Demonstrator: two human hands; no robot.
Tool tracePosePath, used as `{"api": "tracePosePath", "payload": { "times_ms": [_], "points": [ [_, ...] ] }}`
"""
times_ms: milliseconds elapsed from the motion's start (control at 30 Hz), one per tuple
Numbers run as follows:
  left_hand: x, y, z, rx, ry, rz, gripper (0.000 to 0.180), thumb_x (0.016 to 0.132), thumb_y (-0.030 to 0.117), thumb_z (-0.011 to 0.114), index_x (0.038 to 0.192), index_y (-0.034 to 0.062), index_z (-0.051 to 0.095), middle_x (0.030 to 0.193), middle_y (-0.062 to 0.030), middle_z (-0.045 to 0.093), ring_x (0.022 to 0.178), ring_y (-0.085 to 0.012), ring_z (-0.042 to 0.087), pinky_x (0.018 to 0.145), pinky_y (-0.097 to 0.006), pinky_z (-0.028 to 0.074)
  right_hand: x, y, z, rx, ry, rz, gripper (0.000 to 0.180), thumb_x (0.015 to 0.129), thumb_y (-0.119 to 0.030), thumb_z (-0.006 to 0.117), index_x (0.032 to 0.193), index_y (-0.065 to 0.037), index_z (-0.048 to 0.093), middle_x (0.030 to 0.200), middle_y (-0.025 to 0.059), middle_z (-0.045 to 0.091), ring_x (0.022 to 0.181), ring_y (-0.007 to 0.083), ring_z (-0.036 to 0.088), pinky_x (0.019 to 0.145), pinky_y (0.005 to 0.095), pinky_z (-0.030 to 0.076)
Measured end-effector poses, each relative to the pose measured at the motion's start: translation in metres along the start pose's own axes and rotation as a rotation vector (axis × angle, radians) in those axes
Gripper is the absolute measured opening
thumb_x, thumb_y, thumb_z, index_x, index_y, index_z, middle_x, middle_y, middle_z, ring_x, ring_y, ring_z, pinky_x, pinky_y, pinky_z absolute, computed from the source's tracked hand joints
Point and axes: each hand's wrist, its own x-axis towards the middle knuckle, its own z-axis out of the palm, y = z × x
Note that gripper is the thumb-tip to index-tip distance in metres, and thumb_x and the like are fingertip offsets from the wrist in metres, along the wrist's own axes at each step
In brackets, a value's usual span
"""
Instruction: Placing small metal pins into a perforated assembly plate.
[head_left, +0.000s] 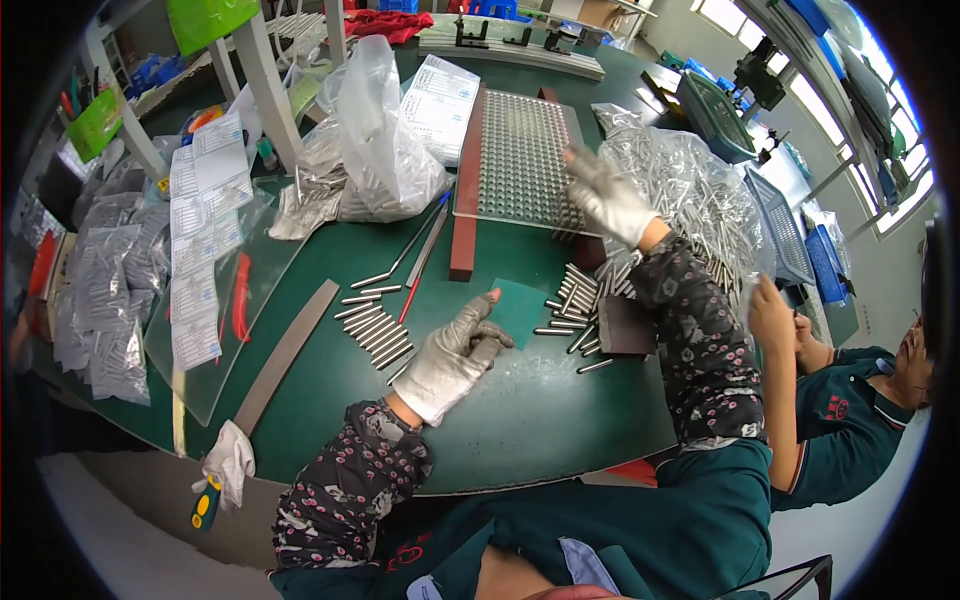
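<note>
My left hand (455, 362), in a pale glove with bare fingertips, is closed with its thumb against a small green square sheet (517, 312). Just left of it lies a row of short metal pins (375, 332). My right hand (612, 203), gloved too, reaches over the right side of a clear plate with rows of round holes (520, 150), its fingers stretched out. Whether its fingertips touch the plate is hard to tell. That plate rests on two reddish-brown bars (463, 235). More loose pins (572, 295) lie beside a dark brown block (627, 326), under my right forearm.
A plastic bag full of pins (690, 190) spreads at the right. Another clear bag (375, 150) stands behind, near paper sheets (440, 105). A long brown strip (287, 355) and a red thin rod (411, 298) lie left. A co-worker's arm (775, 330) is close on the right.
</note>
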Motion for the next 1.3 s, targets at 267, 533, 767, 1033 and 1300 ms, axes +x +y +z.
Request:
{"api": "tracePosePath", "payload": {
  "times_ms": [267,533,767,1033,1300],
  "points": [
    [-0.03,0.063,-0.043,1.411,0.383,-0.05,0.048,0.058,0.028,0.066,0.098,0.004,0.056,0.102,-0.0178,0.051,0.097,-0.0301,0.049,0.083,-0.037,0.043,-0.056,-0.054,-0.057,0.398,0.076,0.125,0.025,0.079,-0.021,0.054,0.093,-0.002,0.06,0.075,0.0159,0.058,0.071,0.0277,0.057,0.066,0.0331,0.044],
    [-0.034,0.042,-0.037,1.582,0.268,-0.243,0.054,0.065,0.026,0.057,0.11,-0.0018,0.046,0.1,-0.0192,0.051,0.097,-0.0307,0.05,0.08,-0.038,0.044,-0.082,-0.098,-0.062,0.183,0.192,-0.24,0.014,0.072,-0.015,0.057,0.079,-0.003,0.059,0.068,0.0123,0.057,0.067,0.0291,0.056,0.061,0.0385,0.044],
    [-0.028,0.039,-0.029,1.539,0.156,-0.315,0.021,0.069,0.013,0.052,0.086,0.003,0.055,0.087,-0.0159,0.056,0.083,-0.0294,0.057,0.071,-0.038,0.046,-0.096,-0.12,-0.056,0.189,-0.024,-0.304,0.015,0.071,-0.019,0.058,0.072,-0.004,0.054,0.067,0.0098,0.055,0.068,0.0287,0.054,0.061,0.0388,0.043],
    [-0.022,0.027,-0.038,0.94,0.048,-0.094,0.025,0.071,0.01,0.058,0.094,0.0035,0.052,0.08,-0.0112,0.058,0.078,-0.0216,0.058,0.07,-0.031,0.046,-0.095,-0.145,-0.018,0.412,-0.094,-0.24,0.021,0.074,-0.025,0.056,0.081,-0.005,0.055,0.068,0.0112,0.057,0.073,0.0295,0.056,0.064,0.0392,0.044],
    [0.002,0.048,0.01,-0.211,0.001,-0.188,0.018,0.082,0.006,0.054,0.1,0.005,0.049,0.07,0.0009,0.051,0.054,-0.007,0.047,0.047,-0.019,0.039,-0.076,-0.14,-0.016,0.973,0.024,0.116,0.025,0.07,-0.018,0.064,0.088,-0.005,0.053,0.071,0.012,0.059,0.064,0.0261,0.058,0.058,0.0313,0.045]
  ]
}}
